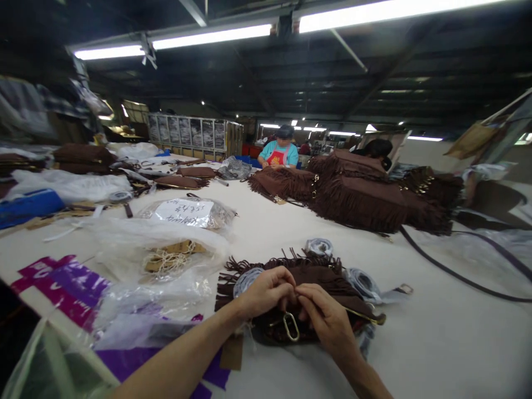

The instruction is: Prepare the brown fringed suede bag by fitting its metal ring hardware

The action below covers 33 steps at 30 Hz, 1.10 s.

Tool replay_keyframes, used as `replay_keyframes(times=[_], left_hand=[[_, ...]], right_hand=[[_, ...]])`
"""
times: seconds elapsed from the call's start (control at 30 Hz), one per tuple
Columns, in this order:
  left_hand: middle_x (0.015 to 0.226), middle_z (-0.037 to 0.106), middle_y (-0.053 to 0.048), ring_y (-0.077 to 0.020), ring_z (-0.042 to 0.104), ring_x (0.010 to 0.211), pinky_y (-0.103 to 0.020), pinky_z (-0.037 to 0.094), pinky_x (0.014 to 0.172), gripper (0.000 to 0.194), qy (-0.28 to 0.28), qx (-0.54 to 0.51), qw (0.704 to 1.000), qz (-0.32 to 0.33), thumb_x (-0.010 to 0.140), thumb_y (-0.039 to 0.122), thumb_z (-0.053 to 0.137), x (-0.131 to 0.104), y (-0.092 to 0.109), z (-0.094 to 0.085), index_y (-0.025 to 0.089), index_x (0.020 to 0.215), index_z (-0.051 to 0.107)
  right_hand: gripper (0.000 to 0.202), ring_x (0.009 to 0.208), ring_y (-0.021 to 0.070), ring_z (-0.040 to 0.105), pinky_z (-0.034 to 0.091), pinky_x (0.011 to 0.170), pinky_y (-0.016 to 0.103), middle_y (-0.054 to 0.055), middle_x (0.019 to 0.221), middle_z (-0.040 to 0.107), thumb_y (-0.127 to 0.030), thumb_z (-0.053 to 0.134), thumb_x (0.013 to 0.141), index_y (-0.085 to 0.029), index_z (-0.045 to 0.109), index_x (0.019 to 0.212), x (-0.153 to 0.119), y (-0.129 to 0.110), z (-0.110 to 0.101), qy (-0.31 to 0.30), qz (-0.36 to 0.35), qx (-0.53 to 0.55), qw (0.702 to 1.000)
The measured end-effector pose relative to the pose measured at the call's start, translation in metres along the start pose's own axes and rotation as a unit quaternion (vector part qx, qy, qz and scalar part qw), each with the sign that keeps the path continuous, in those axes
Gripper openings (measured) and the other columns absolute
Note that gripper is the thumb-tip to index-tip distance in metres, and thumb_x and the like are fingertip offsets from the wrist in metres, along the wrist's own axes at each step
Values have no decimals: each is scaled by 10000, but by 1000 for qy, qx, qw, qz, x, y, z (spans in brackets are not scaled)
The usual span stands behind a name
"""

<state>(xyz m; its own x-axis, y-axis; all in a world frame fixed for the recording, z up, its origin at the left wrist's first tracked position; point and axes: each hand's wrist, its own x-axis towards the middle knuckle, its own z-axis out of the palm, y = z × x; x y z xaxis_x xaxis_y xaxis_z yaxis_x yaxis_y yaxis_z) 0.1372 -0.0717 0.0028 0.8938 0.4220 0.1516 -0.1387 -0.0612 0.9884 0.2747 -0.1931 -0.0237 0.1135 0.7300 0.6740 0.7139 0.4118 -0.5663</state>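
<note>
A dark brown fringed bag [316, 277] lies on the white table right in front of me, with a gold zipper along its near edge. Over its near side my left hand [270, 288] and my right hand [326, 316] meet, fingertips pinched close together. A gold oval ring [291, 327] hangs just below the fingers. What the fingertips grip is too small to make out. Rolled grey straps in wrapping [361, 282] lie at the bag's right, and another grey roll [247, 281] sits by my left wrist.
Stacked brown fringed bags [357, 194] stand at the back right. Clear plastic bags [187, 271] and purple packaging [70, 282] cover the left. A labelled packet [187, 212] lies farther back. A dark strap [449, 271] curves along the right. A person [280, 149] works across the table.
</note>
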Motion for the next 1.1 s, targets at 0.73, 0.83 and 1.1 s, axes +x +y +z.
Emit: replay_keyframes(times=[0.73, 0.83, 1.1], left_hand=[[903, 591, -39, -155, 566, 859, -280, 462, 804, 172, 307, 271, 840, 355, 930, 179, 381, -12, 28, -27, 187, 973, 547], [962, 592, -48, -158, 564, 925, -286, 451, 856, 180, 299, 288, 820, 394, 943, 160, 382, -14, 30, -25, 189, 1010, 546], [849, 548, -23, -144, 527, 776, -260, 428, 736, 132, 264, 314, 847, 338, 947, 211, 382, -22, 38, -19, 184, 947, 511]], right_hand=[[550, 1061, 391, 506, 530, 783, 514, 199, 1188, 580, -88, 694, 652, -155, 583, 1187, 60, -69, 97, -309, 32, -348, 884], [483, 1052, 342, 516, 517, 781, 435, 175, 1184, 586, -67, 597, 723, -159, 565, 1196, 52, -61, 95, -252, 35, -286, 924], [256, 808, 204, 583, 488, 774, 339, 63, 881, 645, -329, 452, 864, -134, 572, 979, 65, -18, 21, 81, 216, -7, 973]])
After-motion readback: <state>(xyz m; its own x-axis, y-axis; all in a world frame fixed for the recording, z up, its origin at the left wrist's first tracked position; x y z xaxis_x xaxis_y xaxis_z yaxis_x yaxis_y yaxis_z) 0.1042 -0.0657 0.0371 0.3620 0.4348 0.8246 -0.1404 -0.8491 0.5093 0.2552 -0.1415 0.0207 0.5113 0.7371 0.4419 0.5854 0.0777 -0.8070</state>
